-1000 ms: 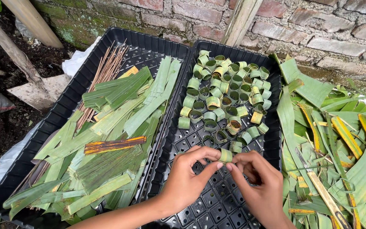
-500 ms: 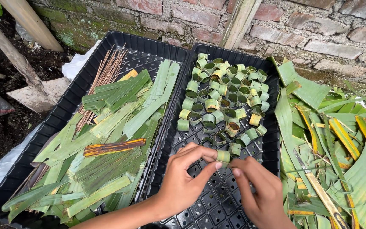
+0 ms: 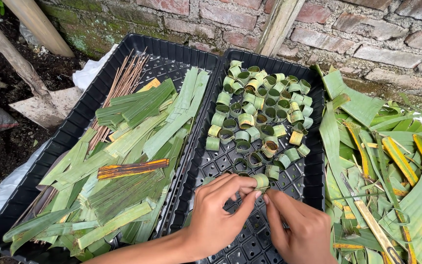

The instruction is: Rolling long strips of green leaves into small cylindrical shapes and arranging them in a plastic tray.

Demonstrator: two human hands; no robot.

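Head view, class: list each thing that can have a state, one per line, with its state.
Leaf ring: rolled, pinched between both hands.
Left hand: gripping the ring.
Right hand: fingertips on the ring.
Finished rings: rolled, heaped in the right tray.
Leaf strips: flat, unrolled, in the left tray.

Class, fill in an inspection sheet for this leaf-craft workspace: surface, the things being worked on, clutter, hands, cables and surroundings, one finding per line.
Surface: two black plastic grid trays side by side, left tray, right tray, on the ground.
Job's things: small rolled green leaf ring pinched between both hands; many finished leaf rings in the right tray.
Clutter: flat cut green leaf strips and thin brown sticks in the left tray; loose leaf offcuts heaped to the right.
Hands: left hand and right hand, fingertips closed on the ring.
Cables: nothing seen.
Surroundings: mossy brick wall, wooden poles, dark soil.
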